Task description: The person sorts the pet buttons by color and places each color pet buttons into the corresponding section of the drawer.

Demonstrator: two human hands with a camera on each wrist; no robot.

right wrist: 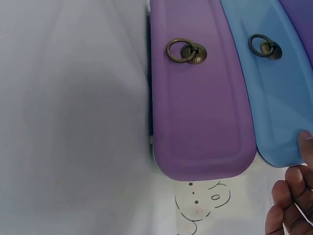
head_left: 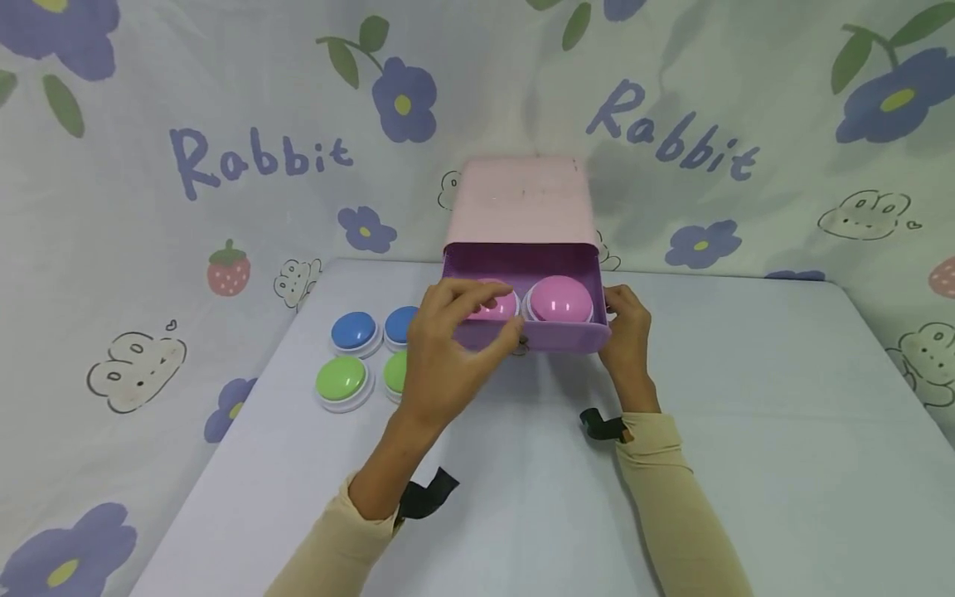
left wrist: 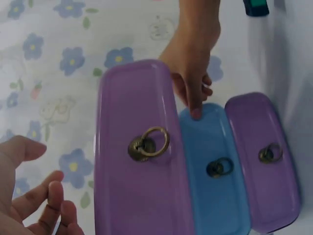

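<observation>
A small cabinet (head_left: 525, 199) with a pale pink top holds three drawers. Its top purple drawer (head_left: 559, 337) is pulled out, with two pink dome buttons, the left (head_left: 503, 307) and the right (head_left: 561, 300), inside. My left hand (head_left: 451, 356) hovers over the left button and partly hides it; its fingers are apart and hold nothing. My right hand (head_left: 628, 332) steadies the cabinet's right side. In the right wrist view its thumb (right wrist: 305, 142) rests on the corner of the blue middle drawer (right wrist: 279, 103), with the other fingers bent beside it. Below lies the purple bottom drawer (right wrist: 205, 117).
Left of the cabinet, two blue buttons (head_left: 354, 331) and two green buttons (head_left: 341, 379) stand on the white table (head_left: 746, 398). My left hand partly covers the nearer pair members. A patterned cloth (head_left: 261, 83) hangs close behind.
</observation>
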